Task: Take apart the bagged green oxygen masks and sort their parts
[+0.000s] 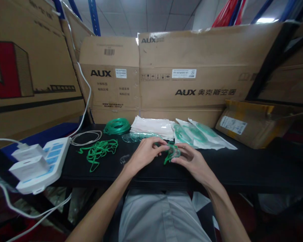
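Just above the black tabletop, both hands hold a small clear-green plastic mask [176,152] with a green strap hanging from it. My left hand [149,148] pinches its left edge between thumb and fingers. From the other side, my right hand [190,158] grips it with thumb and fingertips. Left of them lie a tangle of green elastic straps [98,153] and a small clear plastic piece [124,159]. Behind the hands are clear green plastic pieces [138,136], partly hidden by my left hand.
A coil of green tubing [116,126], a stack of white bags [151,126] and several filled pouches [199,132] line the back. The power strip [55,158] with cables stands left. A taped carton [249,124] sits right; cardboard walls [181,57] enclose the table.
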`<state>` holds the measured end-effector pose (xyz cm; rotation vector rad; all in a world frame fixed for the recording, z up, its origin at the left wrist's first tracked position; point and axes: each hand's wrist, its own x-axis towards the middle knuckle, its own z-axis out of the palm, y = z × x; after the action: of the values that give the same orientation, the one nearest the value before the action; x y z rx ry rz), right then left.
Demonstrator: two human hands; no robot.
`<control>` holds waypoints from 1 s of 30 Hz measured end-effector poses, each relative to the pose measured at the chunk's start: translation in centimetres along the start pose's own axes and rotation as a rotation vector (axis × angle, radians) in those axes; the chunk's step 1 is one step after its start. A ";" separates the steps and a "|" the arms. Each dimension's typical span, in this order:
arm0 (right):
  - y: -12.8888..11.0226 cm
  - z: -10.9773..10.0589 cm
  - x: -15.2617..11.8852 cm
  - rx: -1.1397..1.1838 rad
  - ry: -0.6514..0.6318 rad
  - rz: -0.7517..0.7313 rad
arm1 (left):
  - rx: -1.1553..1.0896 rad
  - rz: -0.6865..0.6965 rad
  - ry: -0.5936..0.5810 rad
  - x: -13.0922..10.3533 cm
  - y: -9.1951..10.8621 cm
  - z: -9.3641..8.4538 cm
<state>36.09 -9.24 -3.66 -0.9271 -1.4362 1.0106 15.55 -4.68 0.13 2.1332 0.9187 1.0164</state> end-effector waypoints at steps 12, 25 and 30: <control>-1.1 -2.3 0.7 -0.269 0.124 -0.108 | 0.396 -0.028 0.043 0.0 -0.9 -2.9; 0.9 -2.7 0.7 -0.295 0.266 -0.074 | 0.315 0.143 -0.203 -0.2 0.1 0.2; 1.0 -2.7 0.5 -0.277 0.267 -0.068 | 0.315 0.158 -0.406 -0.6 -0.6 1.0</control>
<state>38.71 -8.18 -4.31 -1.1586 -1.3899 0.6193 15.87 -5.04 -1.07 2.5807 0.7547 0.4958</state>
